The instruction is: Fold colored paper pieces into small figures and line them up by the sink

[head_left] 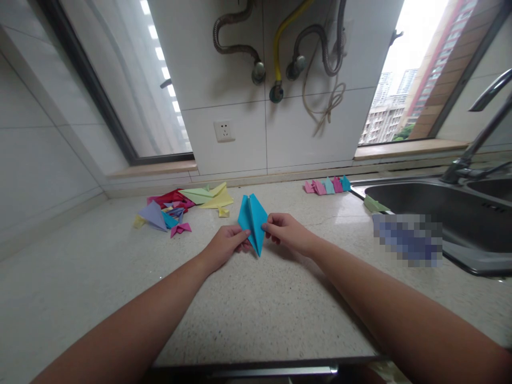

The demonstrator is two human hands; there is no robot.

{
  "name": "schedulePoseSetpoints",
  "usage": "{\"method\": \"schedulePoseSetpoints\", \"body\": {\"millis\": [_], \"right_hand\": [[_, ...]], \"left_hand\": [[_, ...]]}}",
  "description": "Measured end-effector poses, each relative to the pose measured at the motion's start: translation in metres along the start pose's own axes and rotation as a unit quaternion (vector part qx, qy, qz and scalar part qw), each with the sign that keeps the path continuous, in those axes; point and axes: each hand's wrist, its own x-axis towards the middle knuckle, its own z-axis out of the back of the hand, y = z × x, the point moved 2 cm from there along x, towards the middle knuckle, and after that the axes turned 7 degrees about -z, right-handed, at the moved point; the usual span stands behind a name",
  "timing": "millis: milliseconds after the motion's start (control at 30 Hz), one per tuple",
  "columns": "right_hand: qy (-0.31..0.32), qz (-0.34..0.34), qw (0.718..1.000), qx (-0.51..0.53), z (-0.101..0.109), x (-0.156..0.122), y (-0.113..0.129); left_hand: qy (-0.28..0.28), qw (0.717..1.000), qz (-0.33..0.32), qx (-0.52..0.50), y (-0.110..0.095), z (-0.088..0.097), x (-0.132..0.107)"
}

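Note:
A blue folded paper piece (pixel 252 217), diamond-shaped with a centre crease, is held just above the speckled countertop (pixel 256 304). My left hand (pixel 226 244) pinches its left edge with fingers closed. From the other side my right hand (pixel 286 232) grips the right edge, fingers closed too. Both forearms reach in from the bottom of the view.
A heap of coloured folded papers (pixel 180 208) lies at the back left. A row of small folded pieces (pixel 327 186) sits near the wall. A steel sink (pixel 436 213) with a tap (pixel 476 133) is at the right, a green paper (pixel 374 204) on its rim.

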Motion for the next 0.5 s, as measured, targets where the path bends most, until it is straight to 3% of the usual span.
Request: {"method": "schedulePoseSetpoints", "body": {"millis": [200, 367, 500], "right_hand": [[-0.005, 0.012, 1.000, -0.018, -0.004, 0.001, 0.001], [-0.117, 0.148, 0.977, -0.102, 0.004, -0.005, 0.008], [-0.114, 0.196, 0.954, -0.198, -0.003, -0.017, 0.021]], "left_hand": [[0.000, 1.000, 0.006, 0.014, -0.001, -0.001, -0.001], [-0.049, 0.998, 0.005, 0.028, -0.002, -0.002, 0.000], [-0.093, 0.995, -0.004, 0.048, 0.000, -0.001, 0.001]]}}
